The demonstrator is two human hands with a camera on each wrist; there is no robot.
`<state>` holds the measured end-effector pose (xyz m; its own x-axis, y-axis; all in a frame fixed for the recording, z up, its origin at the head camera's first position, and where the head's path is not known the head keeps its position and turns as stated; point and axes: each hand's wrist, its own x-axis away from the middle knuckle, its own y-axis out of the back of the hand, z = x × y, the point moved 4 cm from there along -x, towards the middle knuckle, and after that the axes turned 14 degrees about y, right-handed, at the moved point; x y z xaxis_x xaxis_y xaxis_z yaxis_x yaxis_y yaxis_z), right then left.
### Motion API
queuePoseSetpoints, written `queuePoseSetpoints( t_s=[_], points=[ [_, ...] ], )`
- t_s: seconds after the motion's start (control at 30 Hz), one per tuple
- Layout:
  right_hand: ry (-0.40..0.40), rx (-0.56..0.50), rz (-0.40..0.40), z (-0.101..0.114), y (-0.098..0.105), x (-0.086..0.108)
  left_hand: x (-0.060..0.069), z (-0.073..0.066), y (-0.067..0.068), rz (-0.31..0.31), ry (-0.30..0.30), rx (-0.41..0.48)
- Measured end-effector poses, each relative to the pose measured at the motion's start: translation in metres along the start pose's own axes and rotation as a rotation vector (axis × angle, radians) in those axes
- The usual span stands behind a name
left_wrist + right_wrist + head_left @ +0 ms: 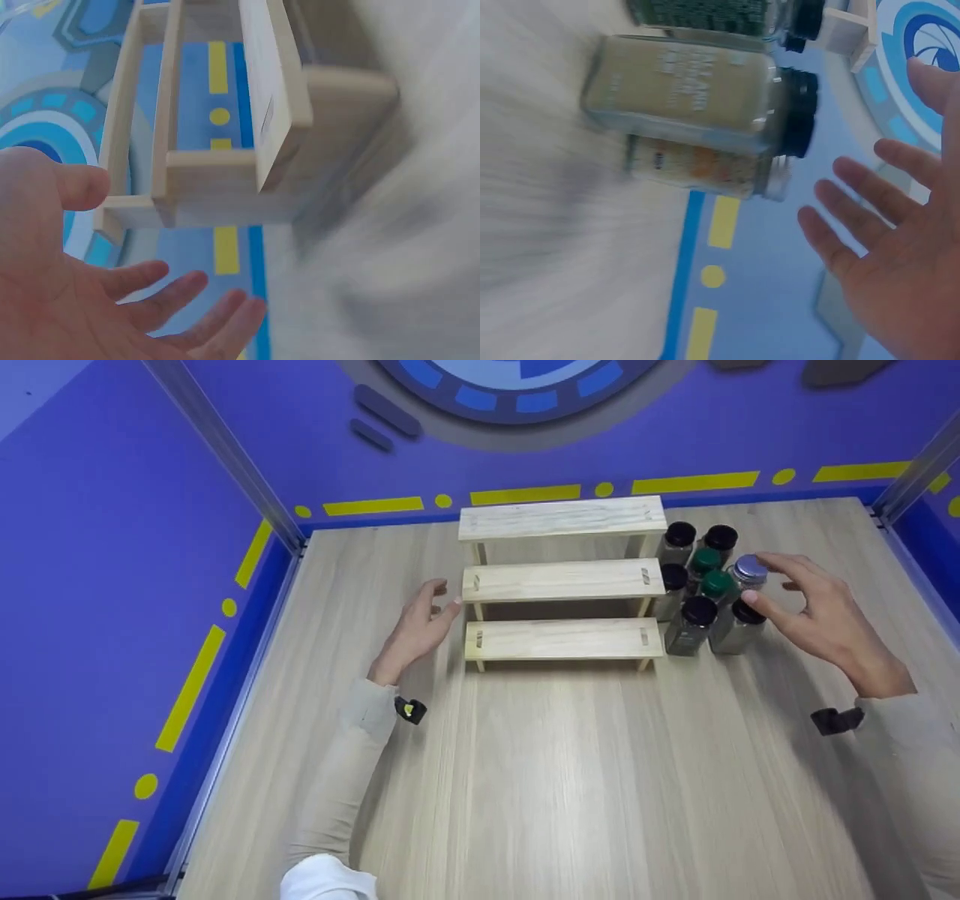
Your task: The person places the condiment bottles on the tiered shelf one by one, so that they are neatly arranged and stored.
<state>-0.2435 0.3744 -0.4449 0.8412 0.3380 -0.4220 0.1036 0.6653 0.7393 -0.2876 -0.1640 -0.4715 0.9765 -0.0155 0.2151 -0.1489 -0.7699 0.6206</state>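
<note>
A three-step wooden shelf rack [562,639] stands on the table. My left hand [416,626] is beside its left end, fingers loosely bent and apart, holding nothing. The left wrist view shows that hand's spread fingers [180,296] near the rack's side [281,112]. Against the rack's right end stand several glass spice jars with black, green and silver caps. My right hand [829,611] is just right of them, thumb and fingers parted around the silver-capped jar [750,571]; contact cannot be told. In the right wrist view its fingers are spread near a black-capped jar [690,94] of pale powder.
Green-capped jars [716,585] stand among black-capped ones [699,619], close together. The wood-grain table [570,780] extends in front of the rack. Blue printed panels [247,450] with metal corner posts enclose the back and sides.
</note>
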Motion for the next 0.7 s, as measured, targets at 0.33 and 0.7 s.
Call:
queuePoseSetpoints(
  t_s=[0.33,0.7],
  points=[
    [-0.019,-0.105,-0.045,-0.018,-0.016,0.028,0.005,0.020,-0.026,0.130,0.112,0.180],
    [-0.109,-0.280,-0.063,-0.041,-0.036,0.043,0.003,0.030,-0.044,0.219,0.176,0.257]
  ],
)
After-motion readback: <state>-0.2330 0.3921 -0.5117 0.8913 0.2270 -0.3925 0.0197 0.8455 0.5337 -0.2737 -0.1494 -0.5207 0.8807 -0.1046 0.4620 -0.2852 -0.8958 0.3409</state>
